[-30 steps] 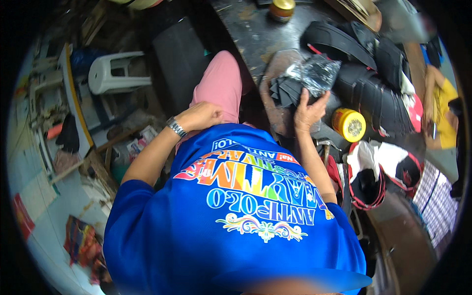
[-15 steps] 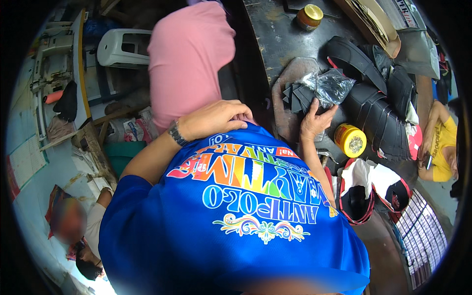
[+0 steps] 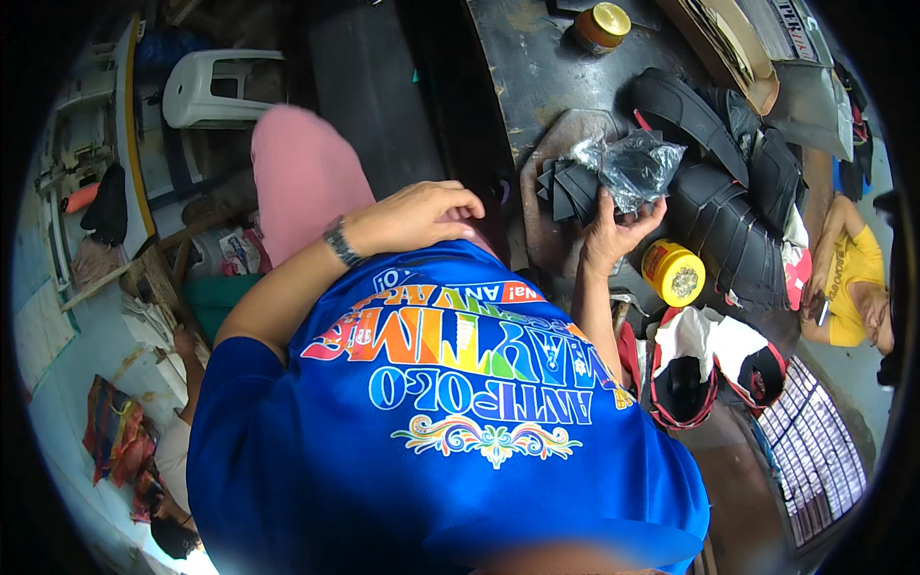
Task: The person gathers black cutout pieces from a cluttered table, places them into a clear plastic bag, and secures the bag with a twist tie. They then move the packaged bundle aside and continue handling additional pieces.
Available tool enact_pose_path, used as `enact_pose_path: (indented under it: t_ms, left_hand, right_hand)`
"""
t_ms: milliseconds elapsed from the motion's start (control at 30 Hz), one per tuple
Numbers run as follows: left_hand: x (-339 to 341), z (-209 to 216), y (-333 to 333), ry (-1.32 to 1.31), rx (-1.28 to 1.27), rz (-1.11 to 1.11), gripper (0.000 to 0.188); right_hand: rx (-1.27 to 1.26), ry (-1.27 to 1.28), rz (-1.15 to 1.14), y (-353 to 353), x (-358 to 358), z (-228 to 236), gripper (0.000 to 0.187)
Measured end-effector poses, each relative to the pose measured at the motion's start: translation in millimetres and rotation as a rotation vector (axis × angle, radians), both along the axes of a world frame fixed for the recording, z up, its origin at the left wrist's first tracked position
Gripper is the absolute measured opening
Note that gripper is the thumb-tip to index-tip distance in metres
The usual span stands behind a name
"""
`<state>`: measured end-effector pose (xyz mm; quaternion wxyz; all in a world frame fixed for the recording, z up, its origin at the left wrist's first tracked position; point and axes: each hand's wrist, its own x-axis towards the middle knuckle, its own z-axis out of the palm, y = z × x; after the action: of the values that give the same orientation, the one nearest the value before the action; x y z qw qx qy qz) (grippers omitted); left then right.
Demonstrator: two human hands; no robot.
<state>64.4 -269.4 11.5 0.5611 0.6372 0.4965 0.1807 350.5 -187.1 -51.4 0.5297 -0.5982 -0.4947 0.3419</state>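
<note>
My right hand (image 3: 616,235) is at a crumpled clear plastic bag (image 3: 644,171), with its thumb and fingers closed on the bag's near edge. Dark pieces seem to be inside the bag. Just left of it, several small flat black pieces (image 3: 567,192) lie fanned out on a worn board (image 3: 546,240). My left hand (image 3: 422,213), with a watch on the wrist, rests by the hem of my blue shirt. Its fingers are loosely bent and apart, holding nothing.
A yellow-lidded jar (image 3: 674,272) stands right of my right hand, near black shoe parts (image 3: 724,216) and red-white shoes (image 3: 682,383). Another jar (image 3: 602,27) sits farther back on the dark table (image 3: 522,67). A white stool (image 3: 216,91) is at left. A person in yellow (image 3: 853,273) is at right.
My right hand has shifted slightly with its fingers at the bag. My left hand has lifted a little off the shirt. The pink-clad leg has swung left and nearer.
</note>
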Motion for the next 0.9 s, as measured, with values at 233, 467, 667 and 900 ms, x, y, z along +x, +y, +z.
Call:
enact_pose_path:
  t_ms: [233,467,667,900]
  left_hand:
    - [4.9,-51.3,49.6,-0.209,0.057,0.274,0.083]
    - [-77.4,-96.0,36.7,-1.122,-0.558,0.358,0.060]
    - [-159.7,-124.0,-30.0,-1.294,-0.521,0.661,0.035]
    - [-239.9,-148.9,-97.9,-1.352,-0.511,0.991,0.029]
  right_hand:
    - [-0.127,0.308,-0.049,-5.0,-49.0,40.6,0.092]
    - [-0.409,0.344,0.501,-27.7,-175.8,49.0,0.097]
    - [-0.096,-1.071,0.640,14.0,-186.0,-3.3,0.086]
    - [-0.118,-1.936,0.513,56.9,-132.4,-69.6,0.095]
